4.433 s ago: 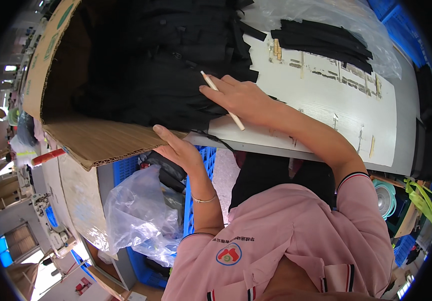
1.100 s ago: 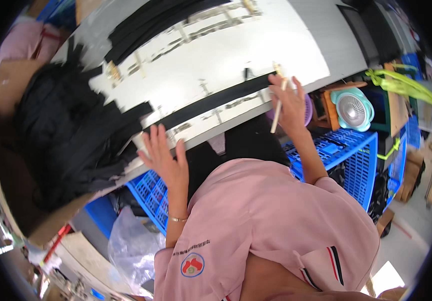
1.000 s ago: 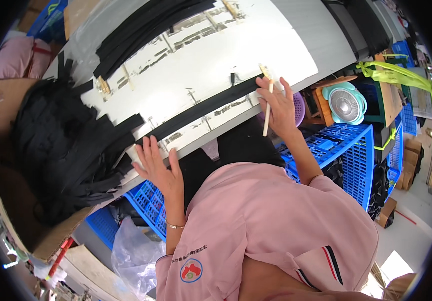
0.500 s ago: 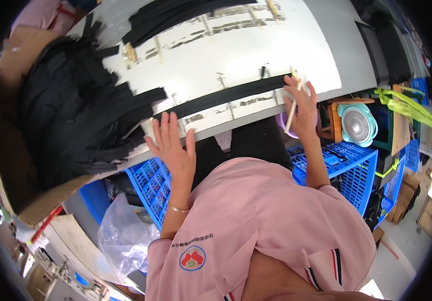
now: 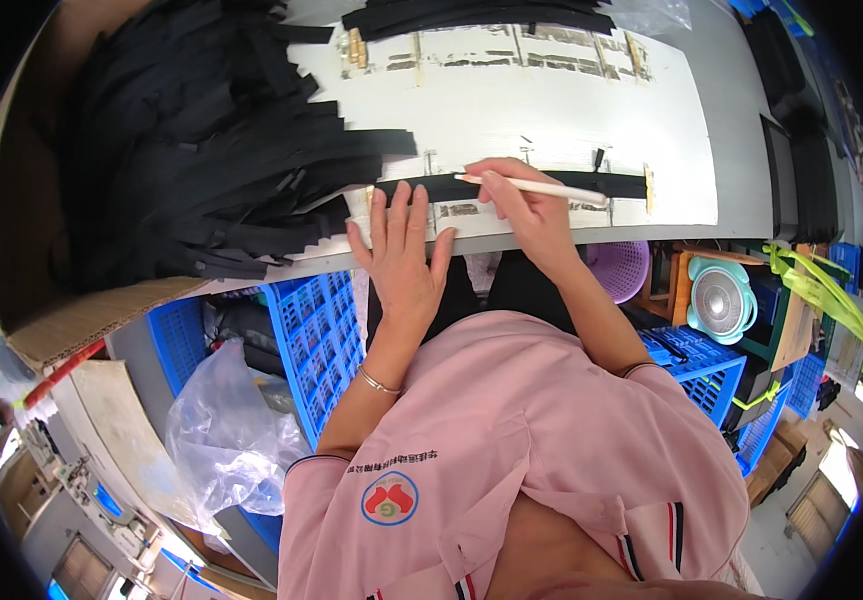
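Note:
A long black fabric strip [image 5: 626, 185] lies across the white marked board [image 5: 651, 120], close to the table's near edge. My left hand [image 5: 401, 260] is open, its outstretched fingertips resting on the strip's left end. In my right hand [image 5: 536, 215] a slim white marking pencil [image 5: 561, 190] is pinched between thumb and fingers. The pencil slants low over the middle of the strip, with its tip pointing left at the strip; whether it touches cannot be made out. Small dark marks and short lines show on the board beside the strip.
A cardboard box [image 5: 26, 315] on the left spills a heap of black strips [image 5: 201, 150] onto the table. More black strips [image 5: 481, 15] lie at the board's far side. Blue crates [image 5: 316, 345], a purple basket [image 5: 619, 270] and a small teal fan [image 5: 719, 298] stand below the table edge.
My right hand has moved left from the strip's right end to its middle, and the pencil has swung from near upright to nearly level. My left hand still rests at the left end.

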### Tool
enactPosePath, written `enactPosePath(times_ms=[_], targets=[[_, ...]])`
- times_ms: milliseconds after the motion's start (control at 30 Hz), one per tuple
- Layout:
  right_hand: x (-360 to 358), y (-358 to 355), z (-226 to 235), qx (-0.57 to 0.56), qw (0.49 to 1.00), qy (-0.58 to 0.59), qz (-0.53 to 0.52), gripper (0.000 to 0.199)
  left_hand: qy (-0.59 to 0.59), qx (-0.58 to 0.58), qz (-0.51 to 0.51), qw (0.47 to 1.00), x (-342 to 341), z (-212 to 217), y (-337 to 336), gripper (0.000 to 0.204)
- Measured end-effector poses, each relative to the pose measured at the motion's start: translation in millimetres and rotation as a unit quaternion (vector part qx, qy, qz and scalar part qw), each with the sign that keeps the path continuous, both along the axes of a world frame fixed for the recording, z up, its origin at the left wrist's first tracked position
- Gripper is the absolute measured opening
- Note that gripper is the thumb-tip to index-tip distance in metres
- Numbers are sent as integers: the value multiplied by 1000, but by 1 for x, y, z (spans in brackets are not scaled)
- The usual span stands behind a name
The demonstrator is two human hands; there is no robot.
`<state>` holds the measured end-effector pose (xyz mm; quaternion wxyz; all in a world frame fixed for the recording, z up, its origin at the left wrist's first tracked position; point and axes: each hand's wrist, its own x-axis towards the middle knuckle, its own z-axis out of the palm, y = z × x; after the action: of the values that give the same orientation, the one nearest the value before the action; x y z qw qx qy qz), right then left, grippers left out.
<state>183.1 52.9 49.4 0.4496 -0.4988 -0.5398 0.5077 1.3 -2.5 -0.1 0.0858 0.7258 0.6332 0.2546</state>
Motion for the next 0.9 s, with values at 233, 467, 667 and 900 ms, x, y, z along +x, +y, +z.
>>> enactPosePath(times_ms=[233,467,667,900], targets=[[-28,17,-35,24,997,-77,15,17,-17,10,7,1000,0,-1,0,60],[-32,15,-35,50,990,-129,7,18,-26,12,11,1000,-1,-1,0,59],[-33,16,-38,87,989,-117,0,16,-28,11,3,1000,0,0,1,58],[-23,12,-34,38,994,-96,45,17,-21,14,5,1000,-1,-1,0,58]])
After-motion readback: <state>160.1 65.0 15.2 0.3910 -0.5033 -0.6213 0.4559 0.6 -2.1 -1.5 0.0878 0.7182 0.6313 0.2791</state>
